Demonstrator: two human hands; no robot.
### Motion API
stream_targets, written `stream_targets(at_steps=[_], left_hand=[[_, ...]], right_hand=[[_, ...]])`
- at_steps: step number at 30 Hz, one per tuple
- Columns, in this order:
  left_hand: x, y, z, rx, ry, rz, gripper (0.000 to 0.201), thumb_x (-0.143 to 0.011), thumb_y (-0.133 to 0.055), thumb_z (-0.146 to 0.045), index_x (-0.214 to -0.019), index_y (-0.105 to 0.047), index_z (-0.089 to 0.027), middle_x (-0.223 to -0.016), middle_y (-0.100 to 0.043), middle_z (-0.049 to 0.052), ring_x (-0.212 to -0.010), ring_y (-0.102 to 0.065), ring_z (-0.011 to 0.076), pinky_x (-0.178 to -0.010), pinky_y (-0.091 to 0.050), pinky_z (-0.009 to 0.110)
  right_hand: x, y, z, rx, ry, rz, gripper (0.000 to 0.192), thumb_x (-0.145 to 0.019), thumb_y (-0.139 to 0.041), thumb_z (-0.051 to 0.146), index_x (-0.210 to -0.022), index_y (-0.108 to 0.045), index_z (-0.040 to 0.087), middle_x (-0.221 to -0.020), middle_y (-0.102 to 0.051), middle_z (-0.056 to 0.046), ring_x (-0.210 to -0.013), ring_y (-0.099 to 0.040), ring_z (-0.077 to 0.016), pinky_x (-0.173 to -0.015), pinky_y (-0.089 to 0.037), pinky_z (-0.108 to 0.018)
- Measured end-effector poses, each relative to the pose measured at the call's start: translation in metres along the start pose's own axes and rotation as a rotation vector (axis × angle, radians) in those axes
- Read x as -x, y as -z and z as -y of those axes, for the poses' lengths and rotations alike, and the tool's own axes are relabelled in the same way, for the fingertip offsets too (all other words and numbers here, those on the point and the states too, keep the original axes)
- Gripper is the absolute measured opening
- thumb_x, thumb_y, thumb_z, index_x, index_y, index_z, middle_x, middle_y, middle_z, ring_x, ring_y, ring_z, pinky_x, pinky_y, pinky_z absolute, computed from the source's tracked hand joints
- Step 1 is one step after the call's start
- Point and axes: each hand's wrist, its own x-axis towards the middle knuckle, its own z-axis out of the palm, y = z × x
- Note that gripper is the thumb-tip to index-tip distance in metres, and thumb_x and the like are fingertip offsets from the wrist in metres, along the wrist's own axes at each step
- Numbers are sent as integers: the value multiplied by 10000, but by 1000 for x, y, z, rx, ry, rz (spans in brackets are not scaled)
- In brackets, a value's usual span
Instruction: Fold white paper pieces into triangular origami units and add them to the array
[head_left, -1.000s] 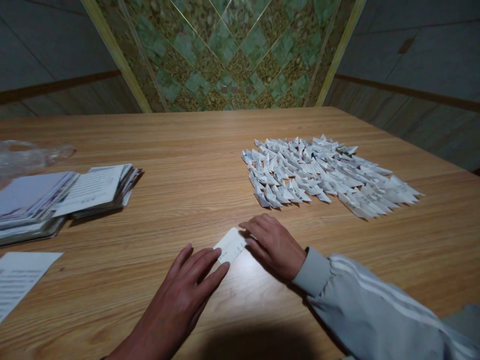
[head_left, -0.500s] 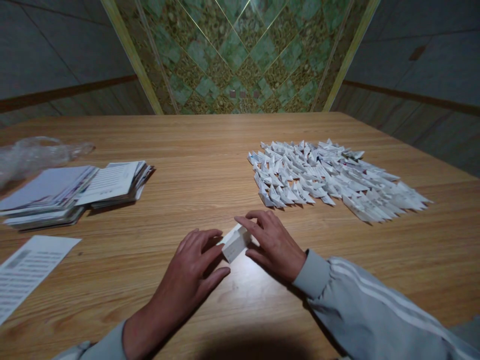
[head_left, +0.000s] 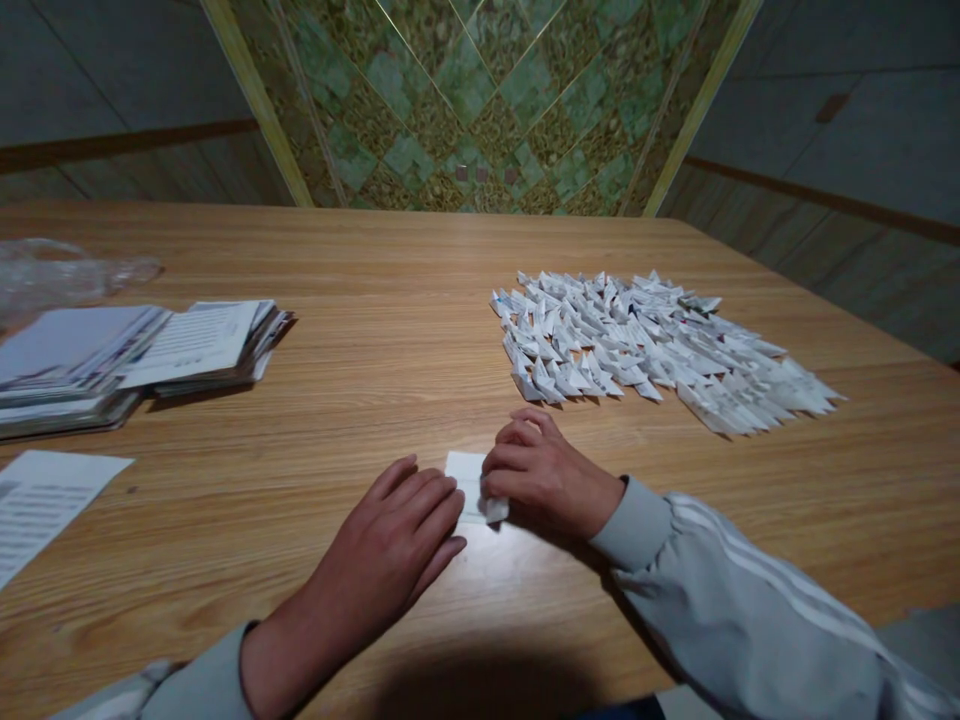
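Observation:
A small piece of folded white paper [head_left: 465,480] lies on the wooden table between my two hands. My right hand [head_left: 551,475] has its fingers curled over the paper's right end and grips it, hiding part of it. A folded-up edge shows just below those fingers. My left hand [head_left: 397,535] rests at the paper's left edge, its fingers stretched out and fingertips touching it, the thumb a little apart. Beyond my right hand, many folded paper boats [head_left: 592,340] stand packed in rows.
On the left are stacks of printed paper [head_left: 202,340] and of plain-topped sheets [head_left: 67,345]. A single printed sheet [head_left: 64,490] lies nearer, at the left edge. Behind the stacks is a crumpled clear plastic bag [head_left: 67,270]. A tiled wall [head_left: 480,100] rises past the table [head_left: 360,300].
The folded paper has gone from tilted between both hands to lying flatter on the table. My right fingers have curled round its right end; my left fingers have drawn closer together. The view has shifted slightly.

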Motion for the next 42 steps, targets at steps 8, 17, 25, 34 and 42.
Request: stream_targets(at_steps=[8,17,25,34,42], left_hand=[[5,-3,9,135,43,-62,281,-954,-593,-305,-1206,-598,-180,-1135,-668,114,-1044,-599,266,-982,-435,460],[-3,0,16,223,-16,-98,235,-956,-518,-123,-1152,-623,-198,-1121,-712,69,-1071,-625,211,-1064,-382,439],[-13,-10,21,302,-31,-78,176,-983,-512,-182,-921,-677,-191,-934,-717,55,-875,-627,201,-827,-474,353],[-20,-18,25,494,214,13,154,-958,-606,-299,-863,-677,-202,-842,-666,28,-819,-576,198,-752,-421,328],[-26,-20,24,521,360,67,171,-954,-595,-308,-831,-626,-193,-894,-596,28,-858,-544,196,-749,-415,323]], right_hand=[[9,-1,-7,-67,-47,83,93,-951,-561,179,-902,-635,210,-868,-700,-39,-909,-571,-196,-1036,-339,-435],[9,-8,-13,-109,-108,-30,134,-929,-518,108,-959,-621,189,-902,-712,-76,-910,-625,-211,-1027,-416,-423],[9,2,-13,-224,-90,88,59,-917,-598,180,-962,-634,190,-1122,-691,-102,-1036,-585,-224,-1015,-392,-430],[9,0,-5,-290,-177,153,100,-905,-678,298,-945,-704,210,-1048,-634,-67,-986,-534,-221,-908,-390,-389],[7,-2,2,-298,-252,119,55,-899,-639,200,-880,-691,205,-950,-605,-47,-925,-514,-212,-853,-380,-367]])
